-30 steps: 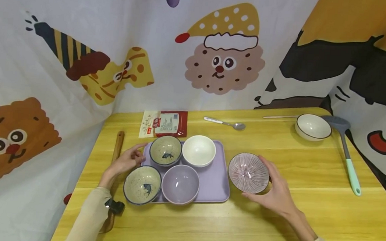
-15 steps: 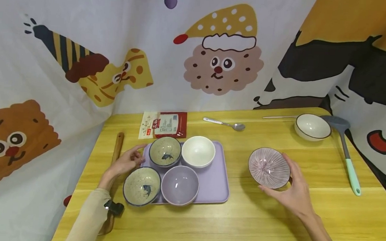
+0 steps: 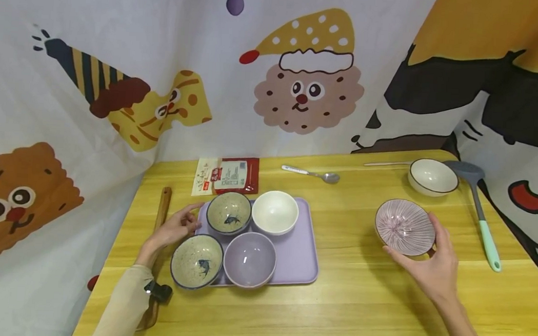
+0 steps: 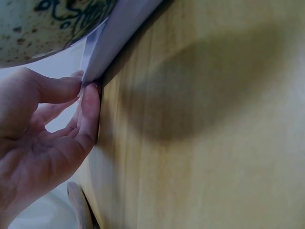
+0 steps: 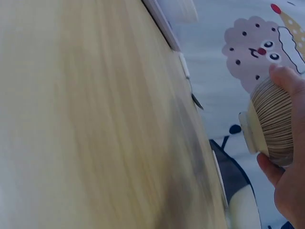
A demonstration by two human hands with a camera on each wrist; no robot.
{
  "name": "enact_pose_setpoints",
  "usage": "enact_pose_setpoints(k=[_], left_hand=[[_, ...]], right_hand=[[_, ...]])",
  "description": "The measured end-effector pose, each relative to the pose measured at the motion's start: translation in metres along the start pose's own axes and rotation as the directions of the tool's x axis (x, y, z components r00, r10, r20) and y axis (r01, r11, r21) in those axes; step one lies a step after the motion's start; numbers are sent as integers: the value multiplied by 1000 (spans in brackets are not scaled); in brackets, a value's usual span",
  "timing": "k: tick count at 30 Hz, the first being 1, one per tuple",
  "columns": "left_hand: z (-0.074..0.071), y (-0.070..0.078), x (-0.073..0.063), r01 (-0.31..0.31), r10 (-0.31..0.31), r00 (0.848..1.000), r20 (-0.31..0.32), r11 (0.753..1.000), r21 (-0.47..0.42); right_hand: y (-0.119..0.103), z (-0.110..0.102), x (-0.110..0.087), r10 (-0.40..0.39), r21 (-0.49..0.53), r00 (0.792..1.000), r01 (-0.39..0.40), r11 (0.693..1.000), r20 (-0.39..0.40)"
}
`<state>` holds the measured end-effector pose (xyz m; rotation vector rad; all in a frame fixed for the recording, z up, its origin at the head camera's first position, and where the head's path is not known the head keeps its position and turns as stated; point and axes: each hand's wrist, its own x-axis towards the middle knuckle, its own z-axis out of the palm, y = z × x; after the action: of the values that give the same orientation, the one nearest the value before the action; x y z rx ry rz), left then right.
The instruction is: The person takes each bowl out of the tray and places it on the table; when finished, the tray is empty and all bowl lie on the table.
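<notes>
My right hand (image 3: pixel 434 265) holds a striped bowl (image 3: pixel 405 227) by its side, thumb and fingers spread around it. The right wrist view shows the bowl's ribbed outside and foot (image 5: pixel 255 133), lifted off the table. At the left edge of a lilac tray (image 3: pixel 293 264), my left hand (image 3: pixel 170 232) pinches the rim between thumb and finger, plainly seen in the left wrist view (image 4: pixel 52 129). On the tray stand two speckled bowls with blue fish, one at the back (image 3: pixel 229 213) and one in front (image 3: pixel 197 261), a white bowl (image 3: pixel 275 213) and a lilac bowl (image 3: pixel 250 260).
A cream bowl with a dark rim (image 3: pixel 433 177) stands at the back right, beside a grey turner with a mint handle (image 3: pixel 488 243). A spoon (image 3: pixel 312 174) and a red-and-cream packet (image 3: pixel 227 176) lie behind the tray. A long wooden utensil (image 3: pixel 164 208) lies at the left.
My right hand has carried the striped bowl rightward and slightly back, away from the tray. My left hand stays at the tray's edge.
</notes>
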<state>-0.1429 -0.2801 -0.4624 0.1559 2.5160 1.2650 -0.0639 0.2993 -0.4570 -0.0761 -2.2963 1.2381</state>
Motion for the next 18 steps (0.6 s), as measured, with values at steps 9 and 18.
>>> enact_pose_setpoints(k=[9,18], left_hand=[[1,-2,0,-19,19,1000,-2,1000,-16],[1,-5,1,-29,29,1000,-8,999,-13]], right_hand=[[13,-16,7,204,-53,974,-210,976,-94],[26,-29,19,332,-107,935,-345,932,-127]])
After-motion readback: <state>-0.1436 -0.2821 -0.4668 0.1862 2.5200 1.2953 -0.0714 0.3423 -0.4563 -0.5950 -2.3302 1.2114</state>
